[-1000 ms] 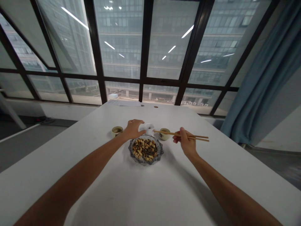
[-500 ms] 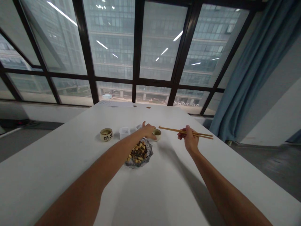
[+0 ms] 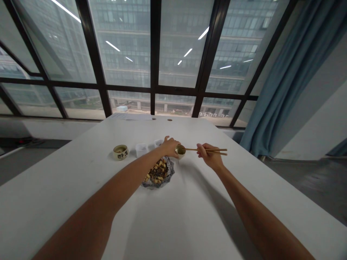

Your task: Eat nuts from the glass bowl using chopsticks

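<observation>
My left hand grips a small ceramic cup from its left side. The cup leans slightly, its opening turned toward the right and me. In my right hand is a pair of chopsticks, whose tips reach the cup's opening. Whether the tips pinch anything is too small to tell. A grey crinkled dish holding pale and dark pieces that look like nuts and seeds lies just below my left hand, partly hidden by my forearm.
To the left stands a second cup with dark characters on its side. Two clear plastic containers sit between it and my left hand. Paper sheets lie at the white table's far end, before the windows. A blue curtain hangs at right.
My right hand has moved left, bringing the chopstick tips to the cup's opening. The cup has tipped toward the chopsticks, with my left hand closed on it.
</observation>
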A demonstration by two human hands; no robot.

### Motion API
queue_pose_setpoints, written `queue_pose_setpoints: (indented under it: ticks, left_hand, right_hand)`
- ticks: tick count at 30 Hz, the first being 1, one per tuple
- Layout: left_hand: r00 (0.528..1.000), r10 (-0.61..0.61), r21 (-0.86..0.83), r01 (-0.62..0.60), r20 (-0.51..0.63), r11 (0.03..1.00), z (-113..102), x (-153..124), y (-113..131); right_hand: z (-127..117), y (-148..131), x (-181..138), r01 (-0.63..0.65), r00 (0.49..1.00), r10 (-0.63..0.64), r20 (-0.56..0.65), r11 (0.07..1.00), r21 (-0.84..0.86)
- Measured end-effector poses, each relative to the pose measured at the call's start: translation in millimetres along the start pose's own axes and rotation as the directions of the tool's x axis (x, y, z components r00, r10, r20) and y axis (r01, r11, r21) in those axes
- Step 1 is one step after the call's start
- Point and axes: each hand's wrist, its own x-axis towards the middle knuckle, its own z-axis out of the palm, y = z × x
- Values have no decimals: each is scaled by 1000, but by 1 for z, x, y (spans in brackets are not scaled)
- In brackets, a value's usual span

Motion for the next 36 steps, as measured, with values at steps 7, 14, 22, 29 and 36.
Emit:
queue_pose_setpoints:
  ticks: [7, 14, 22, 29, 36]
  left_hand:
    - [992, -77, 17, 75, 103, 997, -2, 10, -10]
    - [979, -25, -10, 24, -201, 1000, -27, -37, -49]
    - [877, -159, -344, -8, -454, 939, -16, -139, -75]
    - [775, -412, -686, -39, -480, 726, 18, -169, -62]
    - [754, -517, -812, -38, -406, 582, 28, -177, -55]
  right_hand:
    - [-4, -39, -2, 29, 985, 4, -171, 982, 187]
    - [13, -93, -15, -175, 949, 90, 301, 947, 269]
    - [67, -86, -16, -118, 898, 16, 440, 972, 205]
    - [68, -76, -4, -156, 972, 95, 215, 945, 288]
    - [48, -84, -16, -50, 947, -14, 320, 980, 192]
